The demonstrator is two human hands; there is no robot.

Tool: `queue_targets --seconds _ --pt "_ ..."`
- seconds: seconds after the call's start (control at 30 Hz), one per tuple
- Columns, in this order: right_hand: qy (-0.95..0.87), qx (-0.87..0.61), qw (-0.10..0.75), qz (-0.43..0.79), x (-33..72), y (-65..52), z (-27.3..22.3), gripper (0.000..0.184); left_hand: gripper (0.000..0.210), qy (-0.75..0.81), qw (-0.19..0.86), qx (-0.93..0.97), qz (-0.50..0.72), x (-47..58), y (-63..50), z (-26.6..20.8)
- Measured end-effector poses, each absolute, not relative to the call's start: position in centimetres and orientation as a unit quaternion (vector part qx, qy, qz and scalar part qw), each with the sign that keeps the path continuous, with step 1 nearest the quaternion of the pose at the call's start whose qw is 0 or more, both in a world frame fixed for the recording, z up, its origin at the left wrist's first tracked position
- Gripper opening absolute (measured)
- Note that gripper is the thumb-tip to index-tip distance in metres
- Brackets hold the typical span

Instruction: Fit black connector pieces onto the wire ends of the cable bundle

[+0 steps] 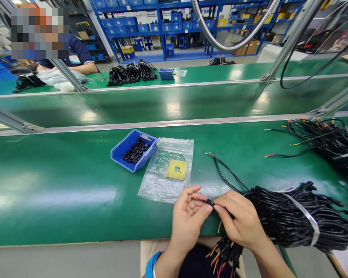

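My left hand (187, 220) is below the clear bag, with its fingers curled around the stripped end of a black cable (201, 199). Thin coloured wires stick out of that end across the fingers. A small black part (210, 202) sits on the cable between both thumbs. My right hand (239, 218) pinches the cable just behind it, thumb against forefinger. Beside the right wrist lies a thick bundle of black cables (290, 216) bound with a pale tie. Red and yellow wire ends (220, 258) hang below my right hand, over the table's front edge.
A blue bin (124, 148) holds small black parts. Next to it a clear plastic bag (150, 185) lies under a yellow sponge (174, 175). More black cables (333, 143) are heaped at the right. Across the bench sits a person (81, 54), near cable bundles (132, 73).
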State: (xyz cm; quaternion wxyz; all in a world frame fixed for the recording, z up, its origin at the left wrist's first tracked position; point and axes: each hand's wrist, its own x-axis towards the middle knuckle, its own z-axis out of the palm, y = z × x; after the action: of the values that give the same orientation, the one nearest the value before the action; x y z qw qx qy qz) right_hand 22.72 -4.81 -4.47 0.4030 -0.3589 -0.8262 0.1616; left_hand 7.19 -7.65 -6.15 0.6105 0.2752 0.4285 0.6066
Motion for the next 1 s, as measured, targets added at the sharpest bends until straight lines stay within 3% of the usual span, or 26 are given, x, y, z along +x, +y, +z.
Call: queue_targets --seconds 0.5,0.87,1.0 --pt "-0.832 -0.355 0.382 0.192 22.96 -4.81 -4.07 0.015 0.033 0.429 0.559 0.380 0.599 7.41 -8.17 -6.11" --pt "-0.835 -0.361 0.376 0.175 22.96 -4.76 -3.69 0.015 0.042 0.438 0.581 0.364 0.581 6.99 -8.02 -5.60" --pt "-0.838 -0.364 0.365 0.177 23.15 -4.86 -3.63 0.015 0.036 0.441 0.588 0.362 0.573 6.61 -8.35 -5.71"
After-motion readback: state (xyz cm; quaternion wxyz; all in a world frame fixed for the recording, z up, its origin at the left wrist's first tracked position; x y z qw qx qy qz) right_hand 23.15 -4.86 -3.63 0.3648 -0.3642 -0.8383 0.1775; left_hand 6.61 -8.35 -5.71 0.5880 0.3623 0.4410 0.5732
